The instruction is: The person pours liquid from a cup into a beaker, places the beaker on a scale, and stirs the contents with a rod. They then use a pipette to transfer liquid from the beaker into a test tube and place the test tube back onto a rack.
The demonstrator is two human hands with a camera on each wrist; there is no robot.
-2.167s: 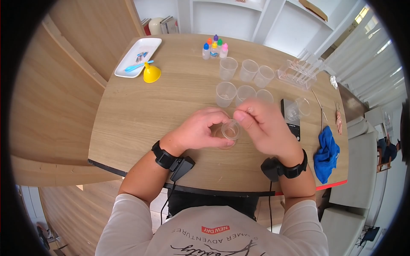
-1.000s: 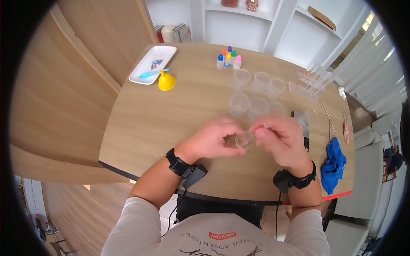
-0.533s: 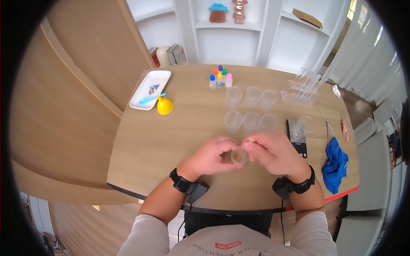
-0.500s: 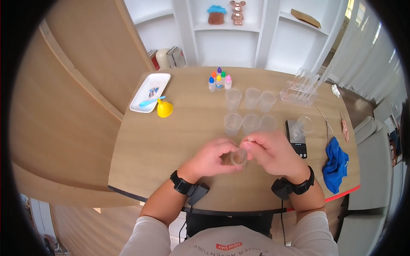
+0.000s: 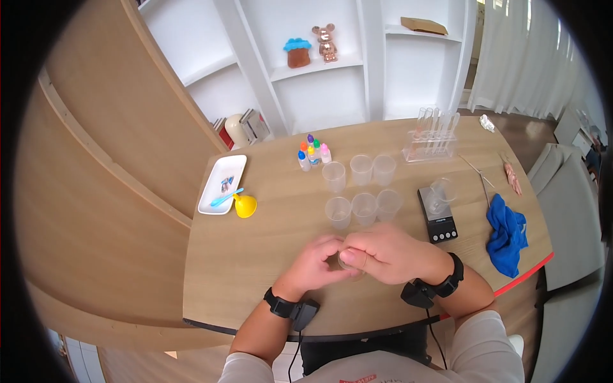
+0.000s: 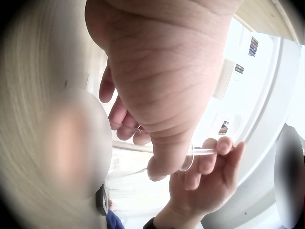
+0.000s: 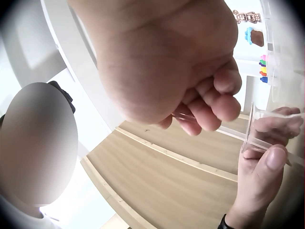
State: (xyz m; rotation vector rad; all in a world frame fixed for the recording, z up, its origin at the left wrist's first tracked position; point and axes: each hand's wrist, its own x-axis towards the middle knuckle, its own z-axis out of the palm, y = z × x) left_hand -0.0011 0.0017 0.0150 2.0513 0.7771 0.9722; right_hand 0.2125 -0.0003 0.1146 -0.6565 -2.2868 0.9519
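In the head view my left hand (image 5: 314, 263) grips a clear plastic cup, now mostly covered by my right hand (image 5: 388, 255). The right wrist view shows this cup (image 7: 259, 116) from the side, with the left thumb and fingers curled round its wall. My right fingers pinch a thin clear rod (image 7: 229, 132) that slants into the cup's mouth. The same rod (image 6: 205, 151) shows in the left wrist view, between the right fingertips and the cup's rim. Whatever is inside the cup is hard to make out.
Several clear cups (image 5: 364, 209) stand in two rows beyond my hands. A black scale (image 5: 440, 231) bears another cup at right, near a blue cloth (image 5: 506, 239). Farther back are dropper bottles (image 5: 313, 153), a test-tube rack (image 5: 431, 148), a yellow funnel (image 5: 245, 206) and a white tray (image 5: 205, 203).
The head view has tilted up, showing more of the shelves. My right hand has shifted over the cup's mouth, hiding it from above. The left hand keeps its grip on the cup.
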